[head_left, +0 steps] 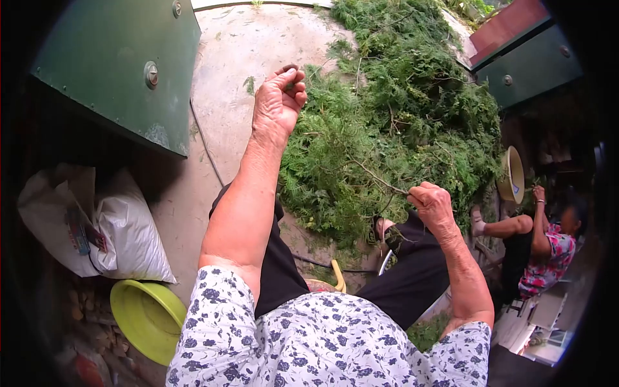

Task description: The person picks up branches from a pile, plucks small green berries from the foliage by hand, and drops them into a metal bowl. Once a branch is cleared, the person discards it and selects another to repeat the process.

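Note:
A thin bare branch [377, 179] runs from the green foliage to my right hand [431, 205], whose fingers are closed round its end. My left hand [281, 100] is raised over the pale floor at the left edge of the foliage. Its fingers are curled together, with something small and dark at the fingertips that I cannot make out. The large heap of feathery green branches [412, 116] lies in front of me and reaches up to my legs.
Green metal doors [122, 58] stand at the left, above white sacks [132, 226] and a yellow-green basin [147, 319]. At the right, a seated person [548, 248] works beside a cream basin [512, 175]. A yellow curved handle [338, 276] shows between my legs.

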Demonstrator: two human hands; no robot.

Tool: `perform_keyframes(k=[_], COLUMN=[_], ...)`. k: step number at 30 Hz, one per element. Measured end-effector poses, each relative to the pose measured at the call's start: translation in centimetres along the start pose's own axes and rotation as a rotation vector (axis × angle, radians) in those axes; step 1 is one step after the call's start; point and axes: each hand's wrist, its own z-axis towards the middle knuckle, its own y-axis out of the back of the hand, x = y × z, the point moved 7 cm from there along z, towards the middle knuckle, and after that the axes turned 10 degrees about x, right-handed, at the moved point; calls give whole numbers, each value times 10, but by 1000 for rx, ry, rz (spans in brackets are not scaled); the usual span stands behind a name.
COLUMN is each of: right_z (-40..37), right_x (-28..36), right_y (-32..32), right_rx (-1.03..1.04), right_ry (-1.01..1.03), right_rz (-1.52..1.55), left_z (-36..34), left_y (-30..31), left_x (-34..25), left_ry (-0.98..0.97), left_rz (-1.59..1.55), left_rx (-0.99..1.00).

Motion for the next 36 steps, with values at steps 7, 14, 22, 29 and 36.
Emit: perform_keyframes(k=[7,14,22,29,36], right_z=[-12,-21,-6,114,201], right_x=[56,46,44,-2,-104], right_y=[0,10,-79,-72,217], right_rx=[-107,-228,902,667,-751], right_ry=[206,109,152,25,-195], right_rz=[-228,-163,-159,127,763], left_z=[0,-5,-10,-7,-1], left_y=[3,6,5,8,5], left_x=[-19,-29,-27,-25,-24], left_ry=[-84,-85,-46,-31,-42], left_rz=[-19,-23,5,-21,-59], left_rx=[66,81,13,-22,-16])
